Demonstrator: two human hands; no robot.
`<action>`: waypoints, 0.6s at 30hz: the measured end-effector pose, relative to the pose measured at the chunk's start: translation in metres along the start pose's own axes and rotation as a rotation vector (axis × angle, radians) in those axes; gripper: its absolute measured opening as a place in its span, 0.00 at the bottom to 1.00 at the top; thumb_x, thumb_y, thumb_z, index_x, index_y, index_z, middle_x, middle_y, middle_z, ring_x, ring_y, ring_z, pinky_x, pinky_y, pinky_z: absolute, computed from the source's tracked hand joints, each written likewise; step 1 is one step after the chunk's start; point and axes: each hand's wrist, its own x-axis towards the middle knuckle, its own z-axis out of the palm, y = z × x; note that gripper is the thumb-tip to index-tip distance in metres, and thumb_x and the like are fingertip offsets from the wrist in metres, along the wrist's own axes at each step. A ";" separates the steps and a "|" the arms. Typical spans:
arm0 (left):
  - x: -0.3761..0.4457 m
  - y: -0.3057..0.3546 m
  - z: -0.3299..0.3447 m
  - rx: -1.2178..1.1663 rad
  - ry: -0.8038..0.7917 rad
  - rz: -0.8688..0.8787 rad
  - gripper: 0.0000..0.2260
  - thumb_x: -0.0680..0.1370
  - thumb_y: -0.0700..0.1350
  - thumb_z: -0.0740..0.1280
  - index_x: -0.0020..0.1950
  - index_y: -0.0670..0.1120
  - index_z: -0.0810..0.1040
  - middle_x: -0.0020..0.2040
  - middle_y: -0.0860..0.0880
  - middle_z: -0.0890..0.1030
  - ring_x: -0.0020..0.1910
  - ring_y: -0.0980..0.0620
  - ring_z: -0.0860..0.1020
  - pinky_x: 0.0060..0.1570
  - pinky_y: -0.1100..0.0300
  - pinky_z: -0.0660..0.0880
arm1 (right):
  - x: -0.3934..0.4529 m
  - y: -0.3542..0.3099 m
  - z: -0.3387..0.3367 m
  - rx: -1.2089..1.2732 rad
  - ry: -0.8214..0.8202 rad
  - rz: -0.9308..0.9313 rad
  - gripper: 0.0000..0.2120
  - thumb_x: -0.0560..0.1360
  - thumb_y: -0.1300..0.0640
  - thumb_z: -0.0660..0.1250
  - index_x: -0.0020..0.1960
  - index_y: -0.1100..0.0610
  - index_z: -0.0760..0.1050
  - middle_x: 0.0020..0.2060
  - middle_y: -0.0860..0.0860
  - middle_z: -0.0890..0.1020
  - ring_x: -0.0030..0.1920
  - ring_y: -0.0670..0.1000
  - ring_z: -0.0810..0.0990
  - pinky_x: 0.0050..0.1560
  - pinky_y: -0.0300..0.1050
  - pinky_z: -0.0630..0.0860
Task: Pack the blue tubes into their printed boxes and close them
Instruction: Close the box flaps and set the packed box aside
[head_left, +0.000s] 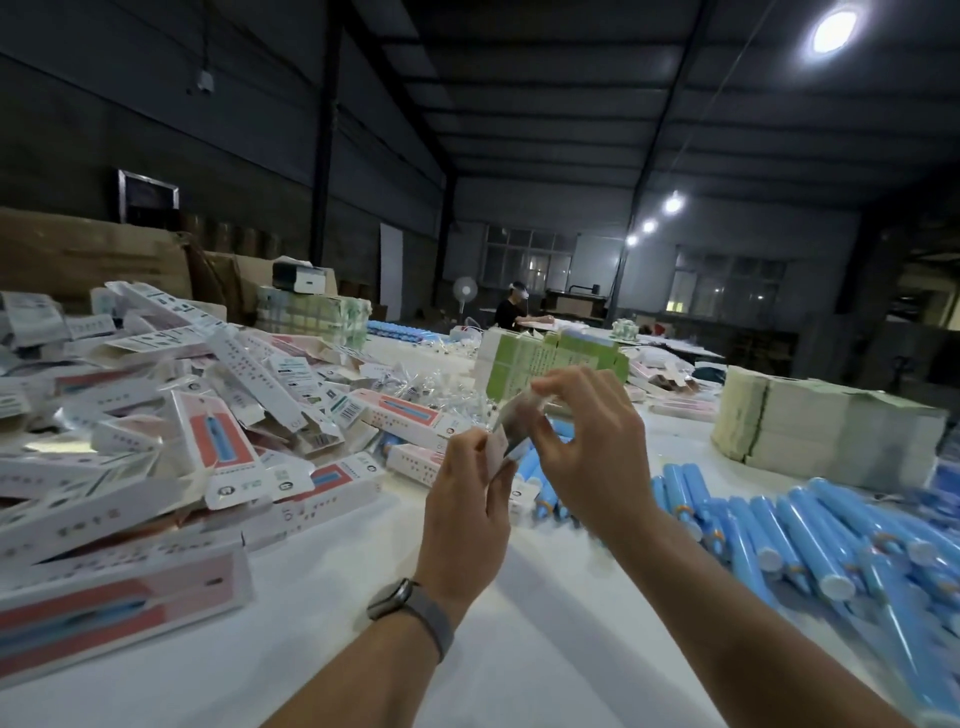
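Above the table's (363, 597) middle, between the heap of printed boxes (156, 415) at left and the blue tubes (779, 525) at right, the left hand (467, 499) pinches one box (511, 434) by its near end while the right hand's (592, 441) fingers pinch its far flap, seemingly mid-closing, so tucking that flap in comes next.

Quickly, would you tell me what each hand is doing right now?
Left hand: holds the printed box at its lower end.
Right hand: pinches the same box's upper end.
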 end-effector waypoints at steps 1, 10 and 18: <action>0.001 0.000 0.000 -0.002 0.006 0.005 0.10 0.81 0.40 0.67 0.59 0.42 0.70 0.51 0.46 0.78 0.47 0.44 0.79 0.45 0.50 0.76 | -0.001 0.002 0.001 -0.026 -0.040 0.002 0.06 0.73 0.58 0.74 0.47 0.59 0.79 0.47 0.51 0.80 0.47 0.53 0.77 0.40 0.48 0.76; 0.002 0.000 0.001 -0.089 0.009 -0.041 0.11 0.79 0.46 0.67 0.57 0.52 0.67 0.48 0.57 0.78 0.46 0.54 0.79 0.44 0.49 0.77 | -0.011 0.007 -0.003 0.248 -0.346 0.220 0.10 0.79 0.48 0.63 0.55 0.46 0.80 0.58 0.44 0.74 0.54 0.44 0.76 0.48 0.39 0.75; 0.002 0.014 -0.002 -0.311 -0.087 -0.101 0.20 0.79 0.51 0.65 0.67 0.62 0.61 0.51 0.50 0.82 0.48 0.49 0.84 0.46 0.44 0.82 | -0.016 0.014 -0.016 0.677 -0.395 0.516 0.18 0.78 0.58 0.68 0.59 0.36 0.72 0.51 0.40 0.79 0.50 0.43 0.79 0.44 0.33 0.76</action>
